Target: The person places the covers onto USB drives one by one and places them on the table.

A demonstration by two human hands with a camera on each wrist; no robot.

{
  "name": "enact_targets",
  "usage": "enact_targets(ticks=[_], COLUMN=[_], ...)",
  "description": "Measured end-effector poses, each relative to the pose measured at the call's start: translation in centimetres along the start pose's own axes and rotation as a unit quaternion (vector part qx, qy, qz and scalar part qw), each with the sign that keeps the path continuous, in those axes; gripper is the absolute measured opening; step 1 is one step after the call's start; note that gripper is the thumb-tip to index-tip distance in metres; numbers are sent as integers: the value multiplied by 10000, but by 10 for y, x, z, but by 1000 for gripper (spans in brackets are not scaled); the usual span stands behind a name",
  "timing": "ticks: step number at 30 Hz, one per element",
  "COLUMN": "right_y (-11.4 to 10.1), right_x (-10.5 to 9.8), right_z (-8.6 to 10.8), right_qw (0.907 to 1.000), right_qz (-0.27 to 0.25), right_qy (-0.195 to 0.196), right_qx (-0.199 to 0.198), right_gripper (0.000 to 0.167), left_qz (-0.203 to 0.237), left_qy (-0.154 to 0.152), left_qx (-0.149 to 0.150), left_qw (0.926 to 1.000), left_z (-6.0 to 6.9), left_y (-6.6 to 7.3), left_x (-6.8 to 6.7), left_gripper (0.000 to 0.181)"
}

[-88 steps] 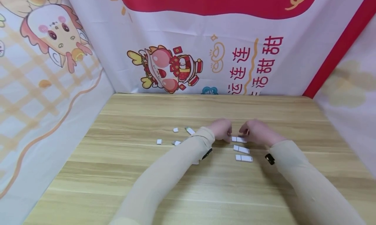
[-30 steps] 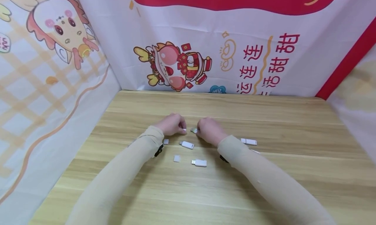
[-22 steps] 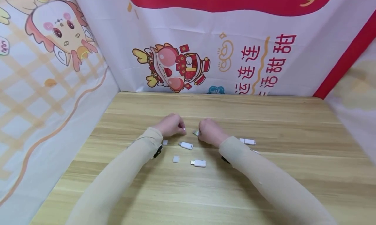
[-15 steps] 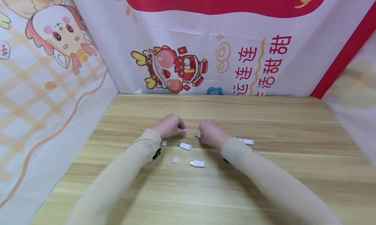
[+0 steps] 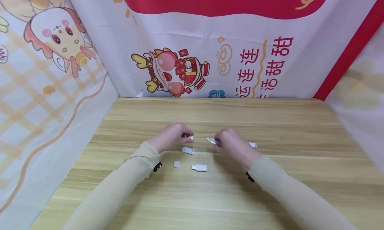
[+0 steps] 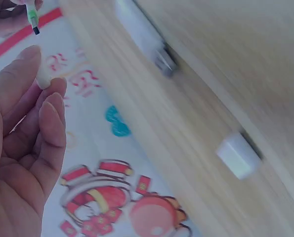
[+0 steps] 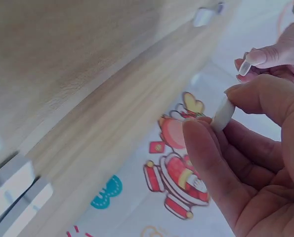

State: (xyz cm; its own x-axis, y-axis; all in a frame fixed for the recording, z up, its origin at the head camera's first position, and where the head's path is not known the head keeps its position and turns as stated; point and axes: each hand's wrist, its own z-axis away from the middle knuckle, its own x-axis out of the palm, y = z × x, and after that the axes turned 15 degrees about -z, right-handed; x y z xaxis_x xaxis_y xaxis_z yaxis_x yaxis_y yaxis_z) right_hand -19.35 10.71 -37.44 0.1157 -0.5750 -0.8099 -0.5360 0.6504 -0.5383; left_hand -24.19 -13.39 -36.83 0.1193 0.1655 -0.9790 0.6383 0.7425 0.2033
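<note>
In the head view my left hand (image 5: 172, 136) pinches a small white cap (image 5: 190, 137) between thumb and fingertips above the table. Facing it across a short gap, my right hand (image 5: 235, 146) holds a white USB flash drive (image 5: 211, 140), its greenish bare connector pointing left toward the cap. The right wrist view shows the drive's white body (image 7: 223, 113) between thumb and fingers. Below the hands lie two uncapped flash drives, one nearer (image 5: 199, 168) and one farther (image 5: 187, 150). A loose cap (image 5: 176, 164) sits left of the nearer drive.
A white flash drive (image 5: 253, 145) lies partly hidden behind my right hand. Two white drives (image 7: 23, 207) show at the lower left of the right wrist view. Printed cloth (image 5: 180, 26) hangs behind the wooden table (image 5: 150, 113) and at both sides.
Both hands left the capped drives on the right and took up the loose cap and a flash drive. Over the last half second, the right hand moved right with the drive, exposing more of it.
</note>
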Motion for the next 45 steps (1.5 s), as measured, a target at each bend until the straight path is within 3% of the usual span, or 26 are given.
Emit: enact_targets(ticks=[3,7,15,20,24,26,37,42,45], right_y=[0,-2,-6,-7,-11,-14,-32,-35,-37], right_x=[-7,-17,-33,-34,-33,-34,-36,-36,-36], right_z=[20,43,86,108,120,125,143,145,146], right_qw=[9979,9915,9808,9700,9656,9652,9628,9540,9570], right_qz=[49,137,255,307,282,260,201,92,100], right_qy=[434,788,1175,1355,1429,1435,1339,1449,1361], right_qx=[-488,-1026,-1538,-1996,-2156,-2173,-2339,-2622,-2558], right_gripper=[5,10,21,15,45,50,46,40,41], left_qz=[-243,-472,-791,-939,-1092,-1108,-1081,-1158,-1280], left_qy=[453,1064,2078,2300,2420,2448,2335,2498,2630], left_qx=[328,736,1392,1667,1848,1940,2077,2146,2227], left_qw=[9981,9905,9650,9542,9462,9435,9438,9371,9299], left_z=[8,19,44,59,69,73,83,84,84], left_y=[15,34,65,83,97,103,126,131,133], left_x=[-1,-1,-1,1,3,4,5,5,6], left_gripper=[21,21,21,21,21,21,15,17,17])
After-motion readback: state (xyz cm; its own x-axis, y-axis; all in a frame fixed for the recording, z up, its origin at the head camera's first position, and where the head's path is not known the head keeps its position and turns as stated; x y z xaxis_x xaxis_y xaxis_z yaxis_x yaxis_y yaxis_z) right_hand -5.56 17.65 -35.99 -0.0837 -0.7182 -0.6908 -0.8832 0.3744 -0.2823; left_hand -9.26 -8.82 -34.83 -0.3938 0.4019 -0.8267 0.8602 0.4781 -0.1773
